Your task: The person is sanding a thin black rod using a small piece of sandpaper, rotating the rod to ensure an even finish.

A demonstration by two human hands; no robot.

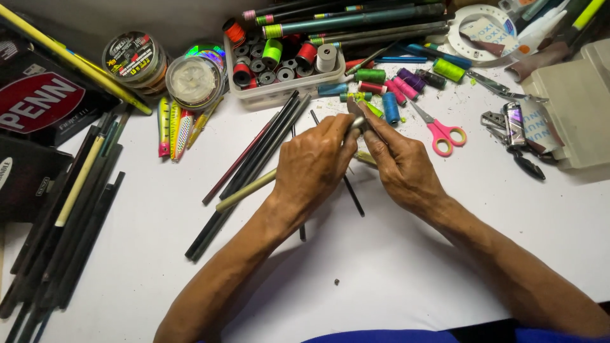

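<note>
Head view of a white worktable (394, 267). Your left hand (311, 162) and right hand (397, 162) meet at the centre of the table, both closed around one small grey, rounded piece (358, 123) that shows only between the thumbs; what it is cannot be told, since the fingers cover most of it. A yellowish-green rod (244, 190) runs out from under your left palm toward the lower left and appears to be held by that hand, though the contact itself is hidden. The step in hand looks like fitting or working the small piece at the rod's end, with the left hand steadying and the right fingertips doing the fine work. The next move, judged from this pose, calls for a firm left-hand hold and small, controlled pressure from the right thumb, keeping piece and rod in line. Loose dark rods (254, 159) lie just left of your hands; pink-handled scissors (441, 134) and coloured thread spools (391, 95) lie just beyond them, and a clear tray of spools (279, 95) sits farther back.
</note>
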